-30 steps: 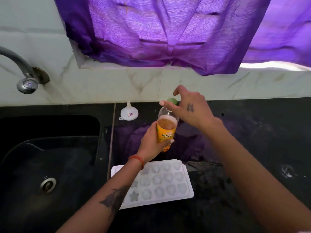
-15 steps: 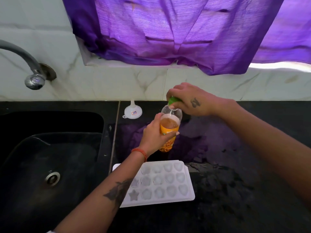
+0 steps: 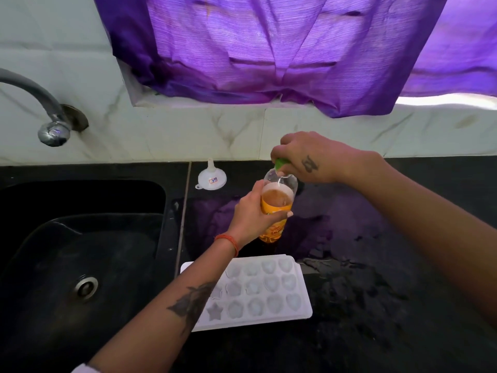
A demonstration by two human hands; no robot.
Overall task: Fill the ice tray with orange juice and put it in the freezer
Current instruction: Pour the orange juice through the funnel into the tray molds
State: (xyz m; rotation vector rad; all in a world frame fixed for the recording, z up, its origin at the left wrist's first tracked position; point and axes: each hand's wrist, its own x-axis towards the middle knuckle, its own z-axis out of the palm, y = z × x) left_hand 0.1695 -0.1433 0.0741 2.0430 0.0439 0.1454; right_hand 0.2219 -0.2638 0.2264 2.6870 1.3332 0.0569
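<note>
The juice bottle (image 3: 277, 208) is steadied upright by the left hand (image 3: 251, 214) wrapped round it while its green cap (image 3: 281, 163) is pinched by the right hand (image 3: 301, 157) for unscrewing; the ice tray (image 3: 258, 292) is kept ready, unfilled, at the counter's (image 3: 376, 292) near edge.

Left arm: bare forearm with a dark tattoo, reaching up from the lower left; orange thread band at the wrist.
Left hand (image 3: 251, 214): fingers and thumb wrapped round the body of the orange juice bottle (image 3: 277, 208).
Right arm: reaching in from the right.
Right hand (image 3: 304, 157): knuckles up, tattooed back, fingers (image 3: 279, 152) curled down over the green cap (image 3: 280, 163).
</note>
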